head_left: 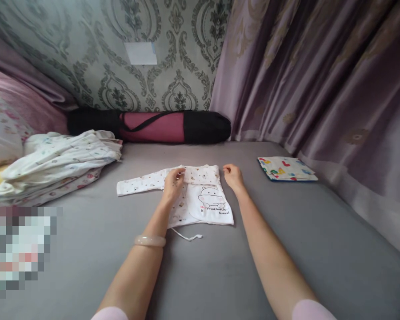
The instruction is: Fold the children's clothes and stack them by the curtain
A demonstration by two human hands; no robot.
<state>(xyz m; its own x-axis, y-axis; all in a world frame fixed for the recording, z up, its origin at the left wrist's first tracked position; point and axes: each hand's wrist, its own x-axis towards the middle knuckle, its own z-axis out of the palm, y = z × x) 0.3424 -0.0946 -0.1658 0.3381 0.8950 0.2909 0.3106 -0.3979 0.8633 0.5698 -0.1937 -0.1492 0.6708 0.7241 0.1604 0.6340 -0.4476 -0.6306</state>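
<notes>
A white baby shirt [200, 175] with small printed motifs lies on the grey bed sheet, its right-hand sleeve folded across the top. One sleeve stretches out to the left, and a white tie string trails from the bottom hem. The front panel carries a cartoon animal and lettering. My left hand [174, 183], below a pale bangle, is on the shirt near the left shoulder, fingertips closed on the cloth. Just off the shirt's right edge is my right hand [234, 177], its fingers curled together with nothing visible in them.
A folded colourful cloth [286, 169] lies at the right. Piled printed fabric [60, 160] sits at the left, near a pillow. A black and maroon long bag [153, 126] rests against the wall; purple curtains [286, 80] hang at the right. A blurred patch covers the lower left.
</notes>
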